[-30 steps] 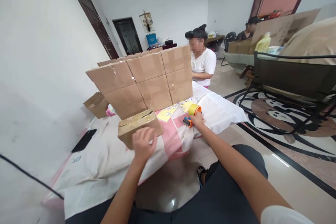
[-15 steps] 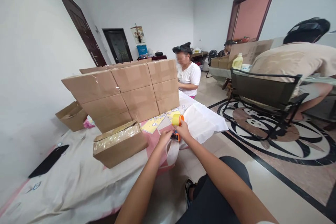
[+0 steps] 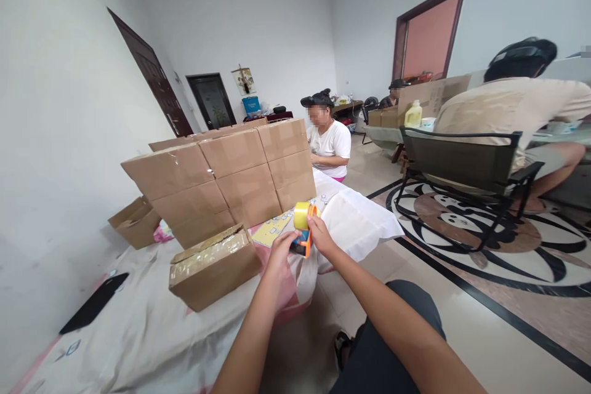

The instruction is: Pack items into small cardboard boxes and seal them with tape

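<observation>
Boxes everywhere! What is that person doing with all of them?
The person has both hands on a tape dispenser with a yellow roll: the right hand grips it and the left hand touches its lower end. A small cardboard box, its top covered in clear tape, lies untouched on the cloth-covered table, in front of a stack of taped boxes. Another person in a white shirt sits behind the stack.

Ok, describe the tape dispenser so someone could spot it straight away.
Find the wall of stacked cardboard boxes on the cloth-covered table. Just right of it, both hands meet on the tape dispenser: a yellow roll on an orange and blue frame, the only brightly coloured tool there.
</observation>
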A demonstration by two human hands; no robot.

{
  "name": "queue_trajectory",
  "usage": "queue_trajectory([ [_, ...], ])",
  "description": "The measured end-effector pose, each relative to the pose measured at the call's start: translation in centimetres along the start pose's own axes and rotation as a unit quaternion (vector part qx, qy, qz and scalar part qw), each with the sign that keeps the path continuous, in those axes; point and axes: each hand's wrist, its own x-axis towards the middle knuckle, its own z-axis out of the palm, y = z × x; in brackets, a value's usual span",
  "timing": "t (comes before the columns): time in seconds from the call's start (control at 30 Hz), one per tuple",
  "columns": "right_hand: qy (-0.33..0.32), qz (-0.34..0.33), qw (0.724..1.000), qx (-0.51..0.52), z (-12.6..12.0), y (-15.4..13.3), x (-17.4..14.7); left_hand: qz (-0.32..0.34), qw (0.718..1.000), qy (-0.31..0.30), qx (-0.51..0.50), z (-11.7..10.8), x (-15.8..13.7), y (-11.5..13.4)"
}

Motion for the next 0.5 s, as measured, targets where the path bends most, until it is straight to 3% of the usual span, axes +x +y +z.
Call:
queue_trajectory([
  [0.13,0.025,-0.005,1.000,0.002,0.0,-0.1,0.2,-0.007,1.000,-0.008,0.006,0.7,-0.7,0.8],
  [0.33,0.043,-0.053,0.997,-0.029,-0.4,-0.1,0.4,0.020,0.999,0.046,0.007,2.2,-2.2,1.7],
  [0.5,0.003,-0.087,0.995,-0.052,-1.4,0.3,0.7,0.046,0.997,0.063,-0.004,3.3,-3.2,3.5],
])
